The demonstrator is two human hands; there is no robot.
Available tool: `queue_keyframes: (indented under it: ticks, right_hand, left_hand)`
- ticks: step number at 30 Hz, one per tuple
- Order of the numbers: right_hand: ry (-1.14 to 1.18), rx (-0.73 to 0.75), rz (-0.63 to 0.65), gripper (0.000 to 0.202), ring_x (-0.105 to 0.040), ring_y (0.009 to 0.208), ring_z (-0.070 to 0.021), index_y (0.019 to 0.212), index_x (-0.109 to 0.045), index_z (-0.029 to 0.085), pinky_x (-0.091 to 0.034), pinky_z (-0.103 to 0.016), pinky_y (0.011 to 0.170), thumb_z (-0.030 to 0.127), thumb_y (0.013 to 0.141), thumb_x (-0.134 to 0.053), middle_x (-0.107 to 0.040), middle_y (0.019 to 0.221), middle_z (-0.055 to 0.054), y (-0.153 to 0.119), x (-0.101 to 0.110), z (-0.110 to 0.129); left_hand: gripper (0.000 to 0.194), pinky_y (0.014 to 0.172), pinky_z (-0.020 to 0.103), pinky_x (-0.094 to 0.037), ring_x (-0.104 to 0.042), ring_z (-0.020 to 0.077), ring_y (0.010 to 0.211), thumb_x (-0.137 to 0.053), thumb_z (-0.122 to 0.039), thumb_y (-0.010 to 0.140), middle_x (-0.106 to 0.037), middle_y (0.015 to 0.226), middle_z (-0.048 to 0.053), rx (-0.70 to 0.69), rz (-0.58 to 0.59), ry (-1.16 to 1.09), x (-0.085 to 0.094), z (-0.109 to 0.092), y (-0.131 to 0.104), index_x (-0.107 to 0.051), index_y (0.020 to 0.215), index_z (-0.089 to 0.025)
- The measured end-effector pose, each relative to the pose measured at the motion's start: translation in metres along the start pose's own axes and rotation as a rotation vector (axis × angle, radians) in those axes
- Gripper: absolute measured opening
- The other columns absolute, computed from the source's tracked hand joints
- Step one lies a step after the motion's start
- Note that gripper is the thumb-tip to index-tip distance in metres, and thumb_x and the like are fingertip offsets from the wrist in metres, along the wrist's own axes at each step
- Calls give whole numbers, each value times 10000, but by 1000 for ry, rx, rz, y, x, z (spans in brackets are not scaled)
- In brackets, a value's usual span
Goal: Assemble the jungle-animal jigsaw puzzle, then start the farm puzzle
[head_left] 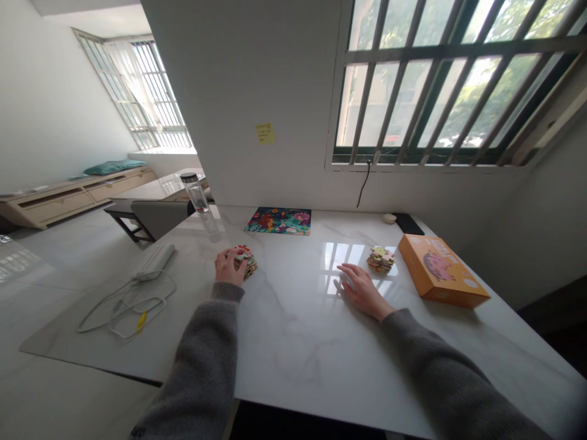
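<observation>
My left hand (230,266) is curled around the near-left side of one stack of puzzle pieces (246,261), thumb and fingers drawn narrow on it; I cannot tell whether it grips a piece. My right hand (362,290) is spread fairly wide, palm down, low over the table (293,342), and holds nothing that I can see. I take the orange box (443,269) as my landmark. Just left of it sits a second stack of puzzle pieces (380,260), near my right fingertips but apart from them. Beyond the box lie a black phone-like slab (409,223) and a small white round item (389,218).

Farther left of the box, at the table's back edge, I see a colourful picture board (279,221), then a clear bottle (195,194) with a dark lid. Farthest left of the box are a white power brick (155,263) and its looped cable (112,305). The tabletop is glossy, pale and grey-veined, and it mirrors the barred window (440,85) behind the box. A yellow note (265,133) sticks to the wall (257,73); well left of the box, a low wooden cabinet (73,198) stands under another window (147,91).
</observation>
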State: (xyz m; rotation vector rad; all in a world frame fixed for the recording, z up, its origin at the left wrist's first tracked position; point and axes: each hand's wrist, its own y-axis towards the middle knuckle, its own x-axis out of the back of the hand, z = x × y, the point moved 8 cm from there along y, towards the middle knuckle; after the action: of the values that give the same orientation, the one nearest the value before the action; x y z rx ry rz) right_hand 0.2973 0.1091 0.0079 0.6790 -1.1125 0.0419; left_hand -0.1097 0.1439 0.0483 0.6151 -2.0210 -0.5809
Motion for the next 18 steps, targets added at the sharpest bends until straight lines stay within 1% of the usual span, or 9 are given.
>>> queue_keyframes:
  ticks: [3, 7, 10, 11, 13, 16, 18]
  right_hand:
    - [7, -3, -3, 441, -540, 1267, -282, 1367, -515, 222, -439, -472, 1043, 209, 928, -471, -573, 1366, -133, 0, 0, -1]
    - [22, -6, -15, 441, -529, 1271, -287, 1369, -515, 213, -422, -486, 1057, 206, 930, -472, -563, 1373, -139, 2, 1, -1]
    - [26, 21, -48, 452, -524, 1271, -289, 1374, -522, 220, -418, -489, 1057, 180, 927, -472, -568, 1367, -139, 7, 1, 12]
    - [34, 42, -54, 458, -527, 1266, -285, 1375, -525, 226, -419, -486, 1056, 168, 924, -473, -575, 1358, -135, 10, -1, 21]
    - [76, 105, -40, 473, -534, 1252, -270, 1378, -524, 231, -422, -474, 1061, 141, 916, -481, -595, 1325, -124, 19, -10, 47]
    - [201, 192, 13, 490, -534, 1243, -255, 1387, -515, 247, -417, -474, 1076, 118, 915, -490, -598, 1314, -113, 41, -34, 99]
    - [324, 203, 30, 488, -537, 1233, -254, 1392, -510, 261, -423, -479, 1075, 132, 922, -493, -591, 1312, -108, 62, -52, 131]
  left_hand:
    - [252, 1098, 462, -415, -531, 297, 1176, -626, -263, 850, -549, 1155, 120, -47, 0, -6, 0, 0, 1, -683, 1091, -212]
    - [215, 1091, 454, -423, -534, 289, 1174, -629, -258, 862, -547, 1166, 116, -72, 4, -8, 1, -1, 0, -685, 1065, -217]
    - [209, 1085, 452, -431, -538, 284, 1166, -619, -257, 870, -545, 1165, 113, -72, 22, -20, 1, -1, 0, -672, 1067, -215]
    - [214, 1088, 454, -430, -537, 284, 1168, -621, -255, 866, -543, 1161, 110, -69, 29, -24, 1, 0, -1, -664, 1072, -215]
    - [248, 1098, 452, -428, -533, 284, 1179, -637, -248, 847, -530, 1168, 105, -65, 36, -39, 1, 0, -2, -642, 1092, -215]
    - [321, 1116, 446, -424, -524, 279, 1213, -657, -228, 816, -493, 1226, 105, -71, 40, -83, 1, -1, -4, -607, 1133, -216]
    - [351, 1128, 442, -419, -515, 275, 1239, -652, -216, 811, -472, 1267, 108, -73, 47, -109, 0, -1, -6, -592, 1156, -219]
